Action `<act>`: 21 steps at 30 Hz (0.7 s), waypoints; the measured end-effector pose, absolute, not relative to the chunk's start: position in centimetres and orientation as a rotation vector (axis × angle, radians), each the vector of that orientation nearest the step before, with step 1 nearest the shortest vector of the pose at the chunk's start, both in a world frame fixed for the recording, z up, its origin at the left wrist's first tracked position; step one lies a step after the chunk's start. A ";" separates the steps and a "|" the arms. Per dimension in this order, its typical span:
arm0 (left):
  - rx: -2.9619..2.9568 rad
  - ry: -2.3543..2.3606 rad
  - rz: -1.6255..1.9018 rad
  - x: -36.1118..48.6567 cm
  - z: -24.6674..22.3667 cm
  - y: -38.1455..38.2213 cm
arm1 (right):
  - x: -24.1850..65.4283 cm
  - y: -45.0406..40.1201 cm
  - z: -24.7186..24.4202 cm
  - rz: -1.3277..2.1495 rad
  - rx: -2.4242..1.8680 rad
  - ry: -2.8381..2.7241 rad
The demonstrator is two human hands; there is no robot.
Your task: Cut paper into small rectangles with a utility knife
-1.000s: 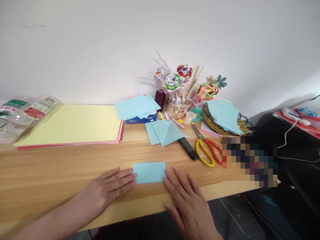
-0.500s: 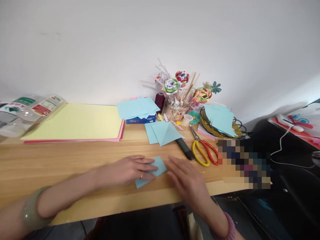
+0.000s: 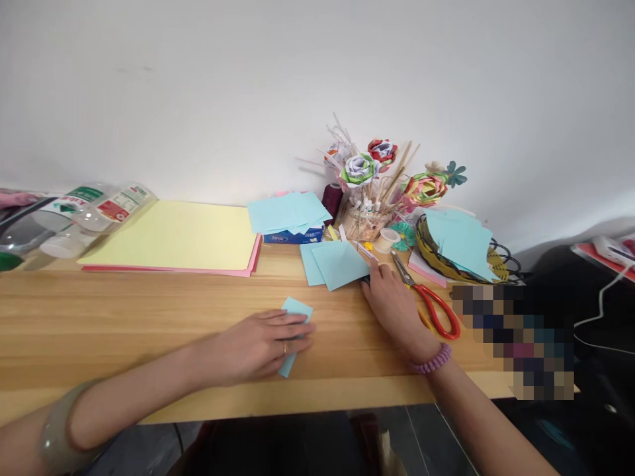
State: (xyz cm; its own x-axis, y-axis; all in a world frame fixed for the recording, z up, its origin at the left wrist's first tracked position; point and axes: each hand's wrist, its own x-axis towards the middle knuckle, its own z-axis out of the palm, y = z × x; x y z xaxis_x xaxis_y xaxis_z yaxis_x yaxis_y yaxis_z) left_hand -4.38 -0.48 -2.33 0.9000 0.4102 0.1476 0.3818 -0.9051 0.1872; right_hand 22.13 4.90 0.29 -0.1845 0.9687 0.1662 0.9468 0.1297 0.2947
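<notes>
Under the fingers of my left hand [image 3: 270, 344] lies a small folded light-blue paper [image 3: 296, 308], pressed flat on the table; the fingers are stretched out over it. My right hand [image 3: 394, 301] has its fingers curled around a dark utility knife [image 3: 366, 279], which is mostly hidden beneath the hand. Just left of those fingertips are two light-blue square papers [image 3: 342, 264], overlapping, the upper one creased. Scissors [image 3: 436, 307] with red and yellow handles lie to the right of my right hand, partly behind it.
A stack of yellow, pink and red sheets [image 3: 173, 235] and plastic bottles [image 3: 119, 205] lie at the left. Blue papers [image 3: 288, 211] rest on a blue box [image 3: 292, 236]. Paper flowers [image 3: 360, 169] stand in a holder [image 3: 364, 221]. A woven basket [image 3: 424, 248] holds more blue paper.
My right hand has moved from beside the folded paper up and right to the utility knife. The paper under my left hand is now a narrower strip. The view has shifted left.
</notes>
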 end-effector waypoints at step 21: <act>2.747 0.798 0.237 -5.8 -0.9 -2.4 | 27.1 -3.5 5.2 0.654 1.809 2.656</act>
State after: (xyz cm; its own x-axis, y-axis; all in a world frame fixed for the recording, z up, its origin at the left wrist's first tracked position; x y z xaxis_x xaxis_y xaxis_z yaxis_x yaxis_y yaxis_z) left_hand -5.81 -2.40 -0.92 0.8348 0.5445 0.0810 0.5003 -0.8118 0.3011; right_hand 27.12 -3.46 5.20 -0.3848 0.8618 0.3306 0.9167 0.3152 0.2455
